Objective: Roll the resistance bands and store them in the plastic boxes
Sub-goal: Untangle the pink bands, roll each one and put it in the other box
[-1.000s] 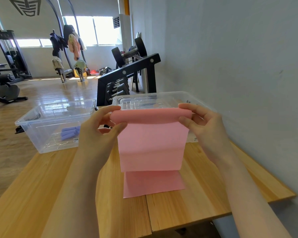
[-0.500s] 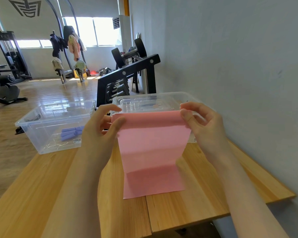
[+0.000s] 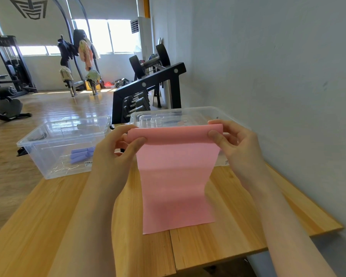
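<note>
Pink resistance band [image 3: 176,176] is being pinched at both ends of its rolled top edge, the left hand [image 3: 116,154] curling thumb and fingers around the left end and the right hand [image 3: 234,144] doing likewise on the right, so both are clamped on the band. From that grip several things are looking risky: if one hand is turning faster than the other, the roll is likely to be coning and going crooked; if the pinch is slackening, the springy sheet is probably going to be unwinding itself; and the loose tail dragging on the wooden table [image 3: 238,236] may be bunching. The band is hanging between the hands, above the near table, its lower end lying flat on the wood. Farther out, one clear plastic box [image 3: 38,154] is sitting at far left holding purple rolled bands [image 3: 81,154], and a second clear box [image 3: 180,114] is sitting just behind the roll, against the wall on the right.
</note>
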